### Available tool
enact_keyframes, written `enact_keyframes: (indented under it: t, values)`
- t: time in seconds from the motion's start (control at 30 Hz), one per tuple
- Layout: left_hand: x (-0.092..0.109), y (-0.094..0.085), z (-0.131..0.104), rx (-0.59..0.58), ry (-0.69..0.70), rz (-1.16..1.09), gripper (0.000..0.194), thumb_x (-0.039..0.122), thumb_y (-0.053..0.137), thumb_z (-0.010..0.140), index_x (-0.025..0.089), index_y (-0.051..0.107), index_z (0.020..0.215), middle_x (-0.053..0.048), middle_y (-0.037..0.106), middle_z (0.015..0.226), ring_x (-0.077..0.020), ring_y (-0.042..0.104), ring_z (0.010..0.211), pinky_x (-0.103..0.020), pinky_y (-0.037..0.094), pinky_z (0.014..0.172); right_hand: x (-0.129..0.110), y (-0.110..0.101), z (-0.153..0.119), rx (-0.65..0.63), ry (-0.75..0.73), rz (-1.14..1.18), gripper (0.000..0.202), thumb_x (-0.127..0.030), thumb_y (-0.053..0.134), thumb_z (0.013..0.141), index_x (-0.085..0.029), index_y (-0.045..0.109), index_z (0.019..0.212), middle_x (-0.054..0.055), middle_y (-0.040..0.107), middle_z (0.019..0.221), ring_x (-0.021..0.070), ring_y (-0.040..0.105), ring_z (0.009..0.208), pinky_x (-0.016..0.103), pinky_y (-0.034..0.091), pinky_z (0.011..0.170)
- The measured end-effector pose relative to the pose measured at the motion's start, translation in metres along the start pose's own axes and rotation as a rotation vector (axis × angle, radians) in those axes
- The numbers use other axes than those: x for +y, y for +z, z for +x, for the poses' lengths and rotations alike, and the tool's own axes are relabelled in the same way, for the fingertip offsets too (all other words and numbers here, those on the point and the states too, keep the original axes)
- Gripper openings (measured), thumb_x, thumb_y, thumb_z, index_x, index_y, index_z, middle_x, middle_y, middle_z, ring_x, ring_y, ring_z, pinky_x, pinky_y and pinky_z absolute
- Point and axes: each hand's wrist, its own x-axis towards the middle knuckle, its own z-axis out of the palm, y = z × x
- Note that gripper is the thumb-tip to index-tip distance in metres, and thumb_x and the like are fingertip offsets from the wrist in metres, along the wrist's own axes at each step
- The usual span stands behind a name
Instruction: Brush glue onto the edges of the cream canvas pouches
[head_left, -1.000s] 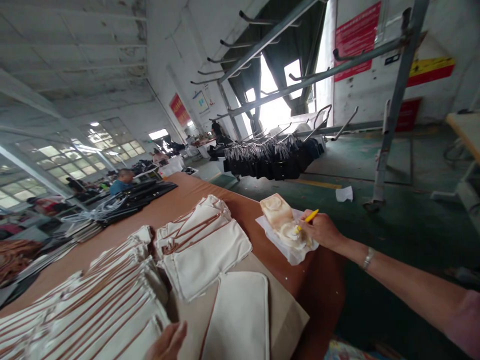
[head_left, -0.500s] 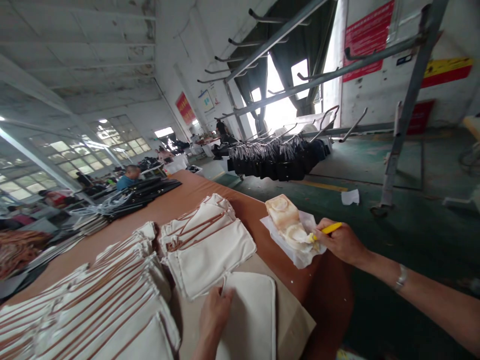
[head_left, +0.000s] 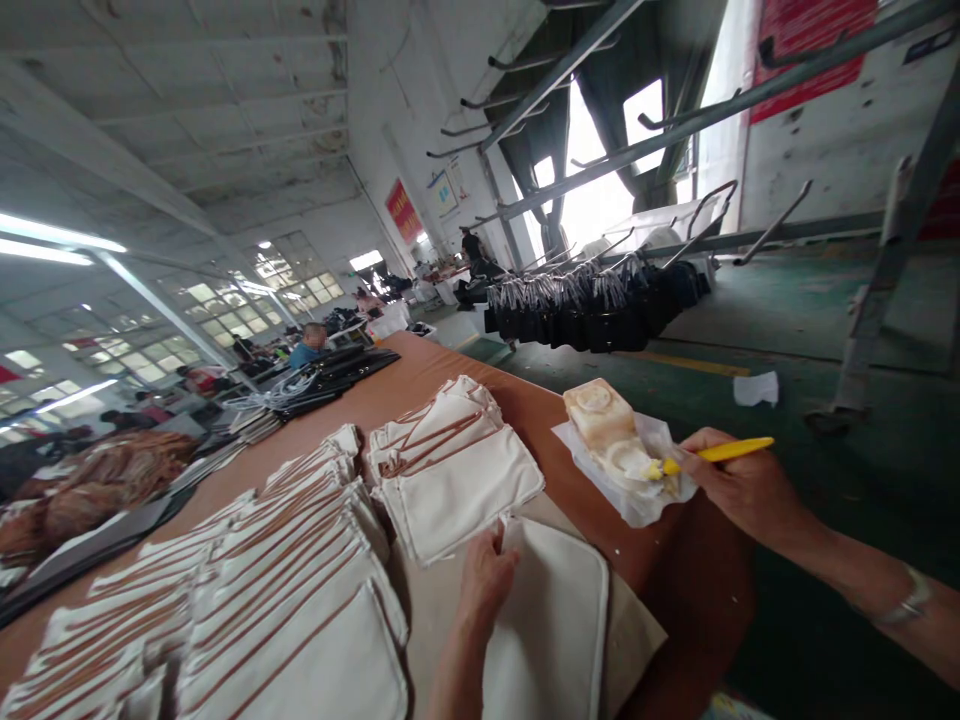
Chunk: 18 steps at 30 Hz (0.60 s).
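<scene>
My right hand [head_left: 742, 490] grips a yellow-handled brush [head_left: 739, 449], its tip down in pale paste inside a cut-open, stained plastic container [head_left: 600, 412]. That container lies on a crumpled white sheet [head_left: 581, 455] near the table edge. At the upper left corner of a flat cream panel [head_left: 551, 610] with a raised, piped-looking edge, my left hand [head_left: 487, 570] is closed, its fingertips pinching the corner. Brown paper or board [head_left: 630, 625] lies under the panel. Just beyond my left hand is a stack of cream pieces [head_left: 457, 500] with brown straps.
Overlapping rows of cream pieces with brown edges [head_left: 292, 620] cover the left of the brown table [head_left: 427, 365]. Dark straps and pieces [head_left: 337, 375] lie at its far end. A metal rack [head_left: 592, 180] with black bags [head_left: 592, 315] stands beyond, right. People work in the background.
The view has swung left, so everything sits further right. The brush handle has tilted over and now points outward to the right, its tip still in the paste. My left hand stays at the panel's corner.
</scene>
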Motion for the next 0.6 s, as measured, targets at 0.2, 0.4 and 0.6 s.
enact_keyframes:
  t: [0.2, 0.4, 0.6]
  values:
    - [0.020, 0.004, -0.023, -0.013, 0.081, -0.268, 0.022, 0.037, 0.064, 0.073, 0.020, 0.052, 0.070, 0.004, 0.051, 0.064, -0.0146, 0.051, 0.066, -0.024, 0.037, 0.061, -0.040, 0.015, -0.004, -0.101, 0.149, 0.412, 0.034, -0.049, 0.058, 0.092, -0.019, 0.053, 0.076, -0.004, 0.043, 0.057, 0.0105, 0.036, 0.047, 0.023, 0.029, 0.043]
    - [0.029, 0.014, -0.055, -0.092, 0.110, -0.566, 0.055, 0.059, 0.065, 0.071, 0.014, 0.060, 0.104, -0.004, 0.064, 0.080, -0.0171, 0.057, 0.070, -0.025, 0.043, 0.062, -0.066, 0.024, -0.002, -0.170, 0.017, 0.392, 0.029, -0.041, 0.058, 0.093, -0.018, 0.054, 0.075, -0.004, 0.044, 0.060, 0.0114, 0.038, 0.053, 0.024, 0.032, 0.048]
    - [0.041, 0.003, -0.083, -0.307, 0.130, -0.846, 0.039, 0.050, 0.074, 0.072, 0.014, 0.069, 0.086, -0.001, 0.063, 0.073, -0.0118, 0.051, 0.063, -0.021, 0.038, 0.058, -0.090, 0.028, -0.008, -0.212, -0.164, 0.298, 0.025, -0.032, 0.057, 0.092, -0.019, 0.054, 0.071, -0.002, 0.048, 0.063, 0.0136, 0.045, 0.058, 0.026, 0.038, 0.056]
